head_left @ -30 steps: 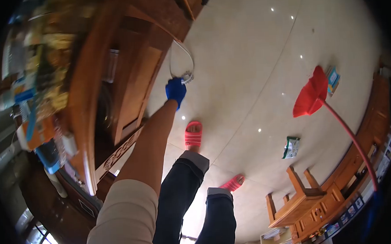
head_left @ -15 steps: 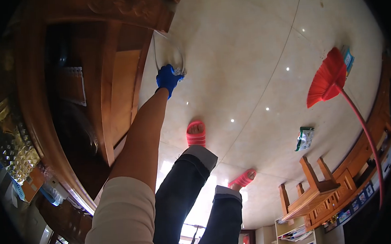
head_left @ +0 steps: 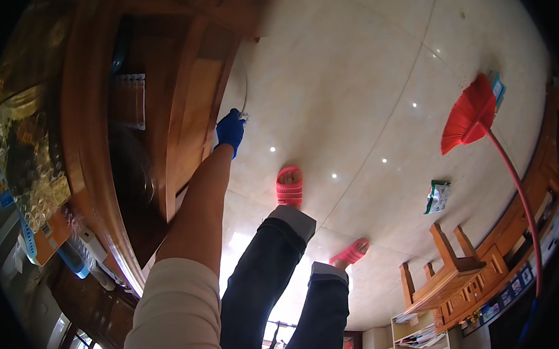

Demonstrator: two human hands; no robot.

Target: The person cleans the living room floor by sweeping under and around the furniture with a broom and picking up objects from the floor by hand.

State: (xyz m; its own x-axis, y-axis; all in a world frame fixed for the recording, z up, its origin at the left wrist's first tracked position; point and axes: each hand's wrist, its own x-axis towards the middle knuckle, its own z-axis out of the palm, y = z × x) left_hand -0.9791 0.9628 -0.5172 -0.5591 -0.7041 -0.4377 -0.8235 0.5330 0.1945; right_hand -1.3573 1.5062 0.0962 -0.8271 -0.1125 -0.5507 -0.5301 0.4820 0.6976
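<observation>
My left hand [head_left: 230, 131], in a blue glove, reaches down to the pale tiled floor [head_left: 350, 76] beside the wooden cabinet [head_left: 200, 115]. Its fingers are closed on a thin pale cord [head_left: 246, 88], which curves up from the hand along the cabinet's base. A small crumpled whitish bit shows at the fingertips; its kind is unclear. My right hand is not in view. On the right, a broom with a red fan-shaped head [head_left: 472, 117] and a long red handle [head_left: 522, 199] stands on the floor, its handle running out at the lower right.
A green-and-white packet [head_left: 438, 196] lies on the floor near a wooden stool [head_left: 446, 276]. Behind the broom head is a blue packet [head_left: 497, 88]. My feet in pink slippers [head_left: 289, 190] stand near the cabinet. Bookshelves [head_left: 421, 338] show at the bottom.
My left hand has moved slightly left and down, closer to the cabinet, with the cord. The cord's wide loop now looks like a single narrow curve. The view has shifted a little.
</observation>
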